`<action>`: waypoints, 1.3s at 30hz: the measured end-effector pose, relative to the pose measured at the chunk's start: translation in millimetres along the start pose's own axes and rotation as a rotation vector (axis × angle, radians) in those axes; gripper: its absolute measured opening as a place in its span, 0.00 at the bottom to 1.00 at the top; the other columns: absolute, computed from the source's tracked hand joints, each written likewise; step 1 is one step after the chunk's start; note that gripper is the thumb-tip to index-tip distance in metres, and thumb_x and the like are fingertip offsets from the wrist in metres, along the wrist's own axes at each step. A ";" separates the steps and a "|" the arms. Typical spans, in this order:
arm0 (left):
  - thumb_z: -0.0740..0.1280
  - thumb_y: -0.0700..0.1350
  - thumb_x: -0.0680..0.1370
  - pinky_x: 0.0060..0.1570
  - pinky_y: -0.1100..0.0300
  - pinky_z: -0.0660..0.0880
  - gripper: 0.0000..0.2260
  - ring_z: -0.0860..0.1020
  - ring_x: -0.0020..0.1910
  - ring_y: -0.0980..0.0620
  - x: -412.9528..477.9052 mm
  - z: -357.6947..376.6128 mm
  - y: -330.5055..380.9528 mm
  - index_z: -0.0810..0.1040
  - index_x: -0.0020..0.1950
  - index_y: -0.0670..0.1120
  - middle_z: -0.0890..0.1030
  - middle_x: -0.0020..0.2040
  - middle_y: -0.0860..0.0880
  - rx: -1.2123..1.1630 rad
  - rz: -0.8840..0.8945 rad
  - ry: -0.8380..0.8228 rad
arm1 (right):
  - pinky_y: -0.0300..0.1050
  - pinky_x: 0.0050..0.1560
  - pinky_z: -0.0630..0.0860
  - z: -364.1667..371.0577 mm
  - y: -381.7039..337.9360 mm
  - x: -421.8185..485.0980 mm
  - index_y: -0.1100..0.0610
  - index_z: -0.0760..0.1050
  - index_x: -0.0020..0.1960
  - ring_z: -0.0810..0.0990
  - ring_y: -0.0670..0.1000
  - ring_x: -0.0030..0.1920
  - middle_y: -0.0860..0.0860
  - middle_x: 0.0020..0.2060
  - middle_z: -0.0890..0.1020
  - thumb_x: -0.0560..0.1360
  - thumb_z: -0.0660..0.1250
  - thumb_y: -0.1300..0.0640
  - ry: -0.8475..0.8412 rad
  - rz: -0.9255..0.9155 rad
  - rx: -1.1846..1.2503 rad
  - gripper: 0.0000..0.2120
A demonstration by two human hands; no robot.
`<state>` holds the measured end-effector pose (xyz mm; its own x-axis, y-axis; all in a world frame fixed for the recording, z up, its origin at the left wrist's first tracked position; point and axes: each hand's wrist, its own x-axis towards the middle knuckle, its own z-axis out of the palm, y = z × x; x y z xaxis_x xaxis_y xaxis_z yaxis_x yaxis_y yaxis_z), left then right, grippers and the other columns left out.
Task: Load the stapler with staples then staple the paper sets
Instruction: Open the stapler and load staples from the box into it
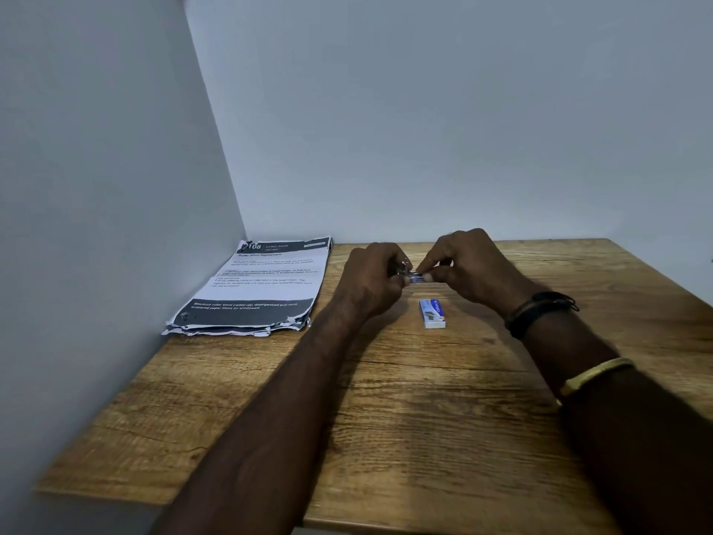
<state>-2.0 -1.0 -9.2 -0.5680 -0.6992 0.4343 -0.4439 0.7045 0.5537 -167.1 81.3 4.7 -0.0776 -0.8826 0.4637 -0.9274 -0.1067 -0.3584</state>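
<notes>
My left hand is closed around a small metal stapler, mostly hidden by the fingers, held above the far middle of the wooden table. My right hand pinches something small and bluish-silver at the stapler's end; I cannot tell whether it is a strip of staples or part of the stapler. A small blue and white staple box lies on the table just under and near my hands. The stack of printed paper sets lies at the far left against the wall.
Grey walls close the table at the back and the left. The table's near edge runs low in the view, with a step on the left side. My right forearm wears dark bands and a gold bangle.
</notes>
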 end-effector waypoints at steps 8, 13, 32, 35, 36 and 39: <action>0.76 0.41 0.73 0.46 0.62 0.77 0.05 0.82 0.45 0.53 1.0 -3.6 -1.1 0.83 0.46 0.47 0.86 0.45 0.50 -0.033 -0.013 0.010 | 0.43 0.46 0.73 2.8 5.6 -2.7 0.54 0.88 0.51 0.80 0.49 0.44 0.52 0.45 0.86 0.75 0.74 0.61 0.035 -0.029 0.039 0.07; 0.76 0.42 0.73 0.39 0.67 0.72 0.05 0.78 0.41 0.56 -0.4 -2.3 -0.3 0.83 0.46 0.49 0.81 0.40 0.55 0.011 0.001 -0.003 | 0.35 0.41 0.69 1.1 4.2 -3.1 0.54 0.87 0.48 0.80 0.47 0.41 0.49 0.43 0.86 0.74 0.76 0.61 -0.017 -0.032 0.013 0.05; 0.76 0.37 0.72 0.47 0.57 0.79 0.06 0.82 0.46 0.50 0.0 -0.2 -1.4 0.85 0.47 0.45 0.86 0.46 0.48 0.032 0.073 -0.068 | 0.24 0.34 0.69 -4.6 16.5 -1.2 0.50 0.87 0.42 0.79 0.32 0.33 0.38 0.31 0.83 0.70 0.79 0.63 -0.159 0.097 0.182 0.08; 0.77 0.40 0.72 0.46 0.60 0.77 0.06 0.81 0.45 0.51 0.6 -1.0 -2.9 0.85 0.48 0.45 0.86 0.45 0.48 0.000 0.039 -0.045 | 0.23 0.34 0.68 -3.3 15.9 -1.5 0.52 0.88 0.45 0.78 0.32 0.36 0.38 0.35 0.83 0.71 0.78 0.63 -0.110 0.081 0.149 0.07; 0.77 0.40 0.72 0.46 0.61 0.76 0.06 0.81 0.44 0.52 0.7 -1.3 -3.4 0.85 0.48 0.45 0.85 0.45 0.48 -0.009 0.026 -0.039 | 0.23 0.34 0.68 -3.1 15.9 -1.8 0.52 0.88 0.46 0.78 0.32 0.36 0.39 0.36 0.84 0.71 0.78 0.62 -0.096 0.081 0.149 0.07; 0.77 0.41 0.72 0.44 0.64 0.73 0.06 0.80 0.44 0.54 0.9 -1.9 -3.8 0.84 0.47 0.46 0.85 0.44 0.50 -0.032 -0.005 -0.016 | 0.28 0.39 0.69 -3.1 16.0 -3.6 0.52 0.87 0.48 0.79 0.36 0.36 0.44 0.39 0.86 0.71 0.78 0.62 -0.046 0.077 0.159 0.08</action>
<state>0.5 -4.5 -9.6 -0.5770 -0.7005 0.4199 -0.4243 0.6965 0.5787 -182.7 84.2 -0.2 -0.1262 -0.9104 0.3941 -0.8497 -0.1059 -0.5166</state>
